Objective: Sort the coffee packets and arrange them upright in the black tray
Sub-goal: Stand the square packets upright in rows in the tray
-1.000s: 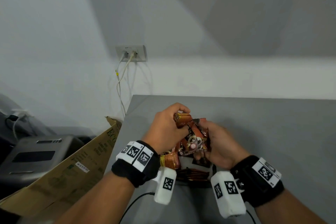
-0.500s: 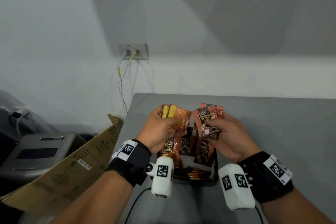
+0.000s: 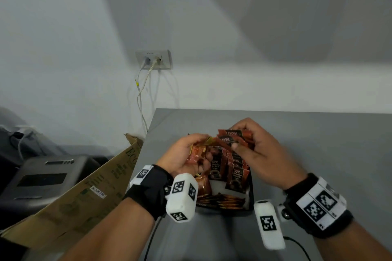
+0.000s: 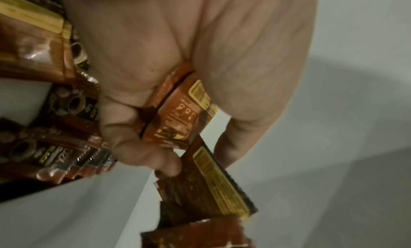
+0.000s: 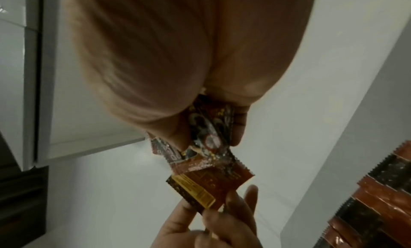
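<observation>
The left hand (image 3: pixel 184 155) is held above the near left part of the black tray (image 3: pixel 251 195), and its fingers are curled round a few orange coffee packets (image 3: pixel 197 152); in the left wrist view these packets (image 4: pixel 181 114) are seen pinched between thumb and fingers (image 4: pixel 142 151), with yellow panels on their backs. The right hand (image 3: pixel 257 152) is raised just beyond the tray's far end, and a small fan of dark, red-edged packets (image 3: pixel 233 136) is gripped between its thumb and fingers. In the right wrist view this bunch (image 5: pixel 206 134) is seen clamped at its lower end. The two hands are close together, and a packet (image 5: pixel 211 186) is seen passing between them, touched by fingers of both.

Below the hands, the tray is set on the grey counter (image 3: pixel 318 154), near its left edge. A row of dark packets (image 3: pixel 235 172) is stood upright inside it, one behind another, and more packets (image 3: pixel 222 200) are laid flat at the near end. White marker blocks and black bands are worn at both wrists.

Left of the counter a cardboard box (image 3: pixel 84 193) is seen, and beyond it a grey machine (image 3: pixel 44 178). On the white wall a socket (image 3: pixel 153 59) is mounted, from which two cables are hung.
</observation>
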Tool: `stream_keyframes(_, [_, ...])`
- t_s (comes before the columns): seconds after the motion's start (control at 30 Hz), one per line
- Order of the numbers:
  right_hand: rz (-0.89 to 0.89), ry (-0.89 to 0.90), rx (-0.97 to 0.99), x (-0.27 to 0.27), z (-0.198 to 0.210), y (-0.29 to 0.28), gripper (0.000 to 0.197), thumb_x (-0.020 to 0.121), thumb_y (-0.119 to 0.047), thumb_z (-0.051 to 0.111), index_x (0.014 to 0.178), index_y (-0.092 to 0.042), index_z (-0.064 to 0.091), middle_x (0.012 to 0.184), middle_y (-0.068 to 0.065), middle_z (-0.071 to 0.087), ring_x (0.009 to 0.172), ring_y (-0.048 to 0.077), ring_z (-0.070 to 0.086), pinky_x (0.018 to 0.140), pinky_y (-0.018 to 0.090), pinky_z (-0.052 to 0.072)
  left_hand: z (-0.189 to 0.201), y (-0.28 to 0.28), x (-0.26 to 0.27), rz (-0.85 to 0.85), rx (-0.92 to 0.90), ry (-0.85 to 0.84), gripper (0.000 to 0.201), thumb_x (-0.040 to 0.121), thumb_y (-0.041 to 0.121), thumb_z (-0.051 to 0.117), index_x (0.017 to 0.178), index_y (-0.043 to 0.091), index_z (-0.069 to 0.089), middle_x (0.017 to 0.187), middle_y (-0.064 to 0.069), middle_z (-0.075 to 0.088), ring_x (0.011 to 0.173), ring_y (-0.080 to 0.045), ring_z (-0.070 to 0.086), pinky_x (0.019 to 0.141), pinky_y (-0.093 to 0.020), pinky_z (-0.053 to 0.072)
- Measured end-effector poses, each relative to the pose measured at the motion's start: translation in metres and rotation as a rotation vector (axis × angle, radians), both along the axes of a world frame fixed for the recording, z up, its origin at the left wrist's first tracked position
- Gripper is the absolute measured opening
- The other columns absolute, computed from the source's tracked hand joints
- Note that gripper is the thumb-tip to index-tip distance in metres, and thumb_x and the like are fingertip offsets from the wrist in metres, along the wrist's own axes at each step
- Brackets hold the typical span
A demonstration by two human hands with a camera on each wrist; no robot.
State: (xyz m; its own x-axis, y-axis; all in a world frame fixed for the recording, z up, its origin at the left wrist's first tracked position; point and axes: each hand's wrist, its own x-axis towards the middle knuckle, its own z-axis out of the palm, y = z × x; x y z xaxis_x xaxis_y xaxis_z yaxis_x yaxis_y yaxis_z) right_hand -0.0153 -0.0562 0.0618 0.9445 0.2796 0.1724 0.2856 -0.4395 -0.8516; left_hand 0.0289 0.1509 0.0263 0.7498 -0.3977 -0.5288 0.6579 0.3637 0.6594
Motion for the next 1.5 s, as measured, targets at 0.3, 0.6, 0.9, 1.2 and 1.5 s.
stream_keyframes(0.3, [-0.347, 0.494, 0.715, 0.016, -0.029, 0.012, 0.032, 0.095, 0.005, 0.053, 0.119, -0.016, 0.059, 0.103, 0.014, 0.074, 0.081, 0.027, 0.07, 0.071, 0.042, 0.053, 0.008, -0.003, 0.003, 0.268, 0.096, -0.438, 0.048, 0.081, -0.015, 0.066, 0.125, 0.003, 0.056, 0.101, -0.016, 0.069, 0.074, -0.021, 0.069, 0.056, -0.028, 0.054])
stream_keyframes(0.6, [-0.243, 0.657, 0.97, 0.018, -0.034, 0.025, 0.035, 0.091, 0.005, 0.042, 0.119, -0.005, 0.059, 0.09, 0.014, 0.07, 0.063, 0.022, 0.063, 0.053, 0.034, 0.045, -0.005, -0.025, -0.006, 0.26, 0.626, -0.69, 0.036, 0.079, 0.001, 0.08, 0.099, 0.024, 0.062, 0.066, 0.005, 0.069, 0.054, -0.014, 0.06, 0.049, -0.028, 0.047])
stream_keyframes(0.9, [-0.324, 0.57, 0.832, 0.021, -0.033, 0.017, 0.023, 0.096, -0.005, 0.06, 0.119, -0.008, 0.062, 0.107, 0.02, 0.073, 0.088, 0.031, 0.069, 0.068, 0.04, 0.054, 0.0, -0.017, -0.008, 0.203, 0.228, -0.412, 0.03, 0.094, -0.005, 0.05, 0.118, 0.011, 0.059, 0.098, -0.021, 0.071, 0.078, -0.029, 0.069, 0.068, -0.043, 0.059])
stream_keyframes(1.2, [-0.096, 0.466, 0.702, 0.019, -0.014, 0.003, 0.035, 0.089, 0.002, 0.063, 0.123, -0.007, 0.06, 0.112, 0.018, 0.073, 0.105, 0.035, 0.07, 0.094, 0.048, 0.054, -0.001, -0.015, -0.009, 0.066, 0.322, -0.564, 0.027, 0.093, -0.006, 0.063, 0.118, 0.005, 0.062, 0.098, -0.014, 0.074, 0.073, -0.023, 0.068, 0.062, -0.035, 0.058])
stream_keyframes(1.5, [0.025, 0.034, -0.008, 0.006, 0.005, -0.001, 0.02, 0.097, -0.02, 0.065, 0.099, -0.036, 0.055, 0.086, -0.008, 0.068, 0.077, 0.021, 0.064, 0.072, 0.044, 0.054, 0.0, -0.008, -0.003, 0.085, 0.006, -0.155, 0.04, 0.089, 0.028, 0.059, 0.123, 0.007, 0.057, 0.092, -0.017, 0.063, 0.063, -0.02, 0.059, 0.05, -0.027, 0.049])
